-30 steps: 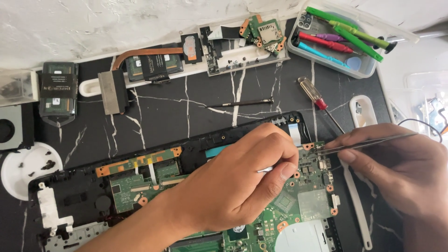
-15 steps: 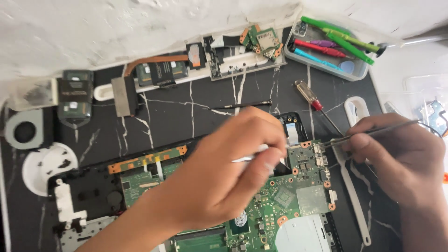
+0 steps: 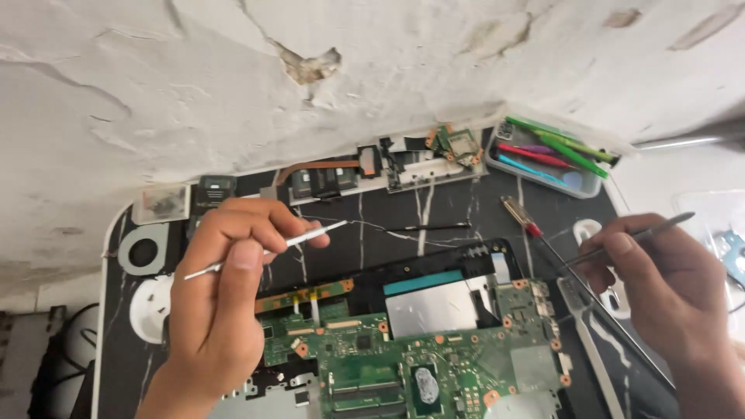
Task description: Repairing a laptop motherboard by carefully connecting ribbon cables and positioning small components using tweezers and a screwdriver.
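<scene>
below the frame edge the green motherboard (image 3: 434, 365) is cut off; left hand (image 3: 225, 302) pinches a white spudger (image 3: 268, 250), right hand (image 3: 667, 283) grips metal tweezers (image 3: 632, 237), both raised

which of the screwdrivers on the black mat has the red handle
The screwdriver lying beside the right hand, below the tool tray; the thin black one lies mid-mat.

An electronics repair bench: opened laptop motherboard (image 3: 434, 365), tool tray (image 3: 543, 159), cracked wall (image 3: 310, 70).
</scene>
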